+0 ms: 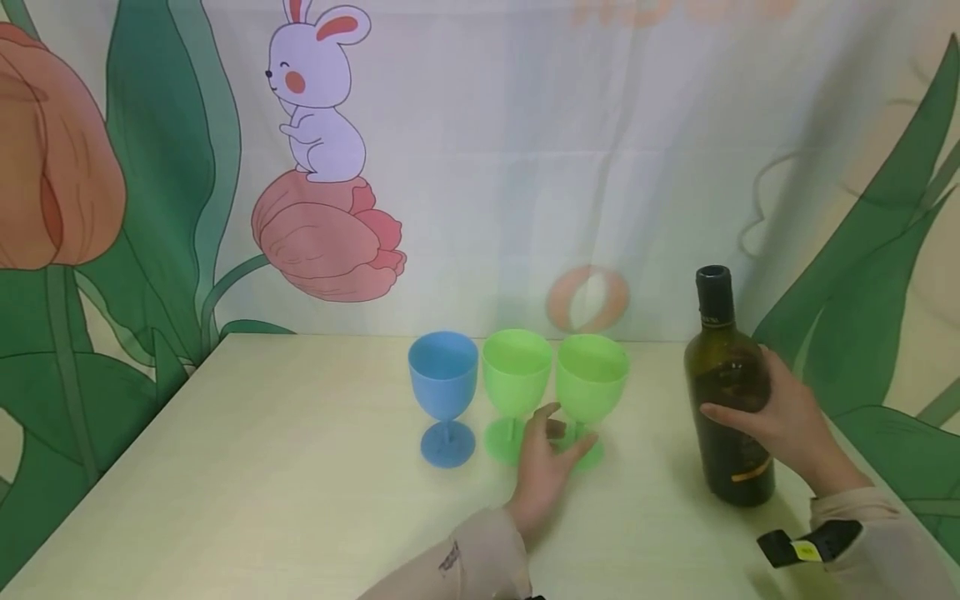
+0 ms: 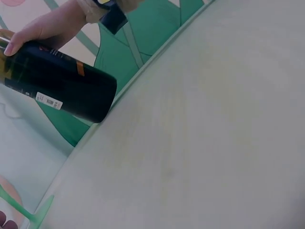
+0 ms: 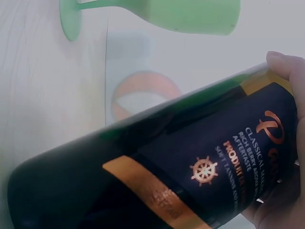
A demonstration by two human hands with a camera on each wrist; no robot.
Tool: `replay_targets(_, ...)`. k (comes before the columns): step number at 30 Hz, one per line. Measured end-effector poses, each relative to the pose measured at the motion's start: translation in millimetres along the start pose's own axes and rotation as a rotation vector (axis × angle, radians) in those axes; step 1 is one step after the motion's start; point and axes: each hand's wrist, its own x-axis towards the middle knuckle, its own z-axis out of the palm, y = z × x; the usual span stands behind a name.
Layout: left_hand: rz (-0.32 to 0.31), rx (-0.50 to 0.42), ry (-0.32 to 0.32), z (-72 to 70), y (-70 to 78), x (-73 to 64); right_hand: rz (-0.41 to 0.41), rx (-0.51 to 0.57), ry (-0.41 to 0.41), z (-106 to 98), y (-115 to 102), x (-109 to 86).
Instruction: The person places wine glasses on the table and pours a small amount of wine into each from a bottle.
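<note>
A dark wine bottle (image 1: pixel 727 433) stands nearly upright at the right, and my right hand (image 1: pixel 795 425) grips its body, thumb across the front. Its dark label with orange print fills much of the right wrist view. My left hand (image 1: pixel 542 475) is at the stem of the right green goblet (image 1: pixel 592 379), thumb and fingers spread around it. In the left wrist view its fingertips (image 2: pixel 8 223) show beside that goblet's base. Left of it stand another green goblet (image 1: pixel 516 375) and a blue goblet (image 1: pixel 444 379), all three upright in a row.
The pale table (image 1: pixel 225 467) runs back to a hanging cloth (image 1: pixel 480 167) printed with a rabbit, tulips and leaves. The goblets stand near the table's back edge. The bottle is near the right edge.
</note>
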Motion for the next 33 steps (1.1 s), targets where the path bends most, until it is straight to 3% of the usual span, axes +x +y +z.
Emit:
replay_targets(7, 0.019, -0.008, -0.04, -18.5, 2.4, -15.8, -0.003, 0.065, 0.021, 2.8, 3.3, 0.1)
replay_targets(12, 0.064, 0.028, -0.033, -33.8, 3.6, -24.8, -0.021, 0.113, 0.071, 6.1, 6.3, 0.4)
replay_targets(20, 0.131, 0.061, 0.063, -54.2, 1.8, -34.1, -0.019, 0.19, 0.131, 9.0, 10.1, -1.0)
replay_targets(27, 0.198, 0.092, 0.154, -61.3, 3.5, -36.6, -0.022, 0.179, 0.194, 11.3, 17.7, -1.2)
replay_targets(33, 0.182, 0.107, 0.191, -63.0, 3.2, -36.2, -0.013, 0.244, 0.223, 10.5, 25.1, -4.4)
